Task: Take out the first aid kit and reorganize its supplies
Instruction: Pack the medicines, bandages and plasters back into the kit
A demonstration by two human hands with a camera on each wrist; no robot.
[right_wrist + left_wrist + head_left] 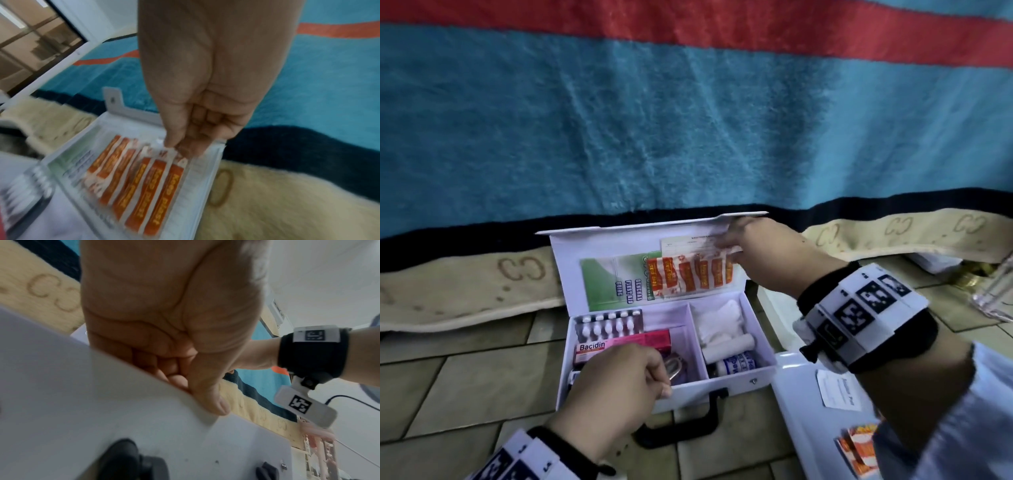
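A white first aid kit (736, 378) lies open on the tiled floor, its lid (599, 250) standing up against a blanket. My left hand (619, 380) grips the kit's front wall (102, 402), fingers curled inside and thumb outside, above the black handle (123, 456). My right hand (763, 253) reaches into the lid and pinches the top of the orange plaster strips (148, 178), beside a green guide leaflet (613, 284). The left compartment holds a blister pack (609, 323) and a pink Bacidin box (619, 342). White gauze (719, 318) and a bandage roll (729, 346) fill the right one.
A flat white panel (808, 394) lies right of the kit with a paper card (839, 387) and a plaster packet (856, 448) on it. A blue and red blanket (688, 120) hangs behind, over a beige patterned edge (465, 284). A clear glass object (993, 291) stands far right.
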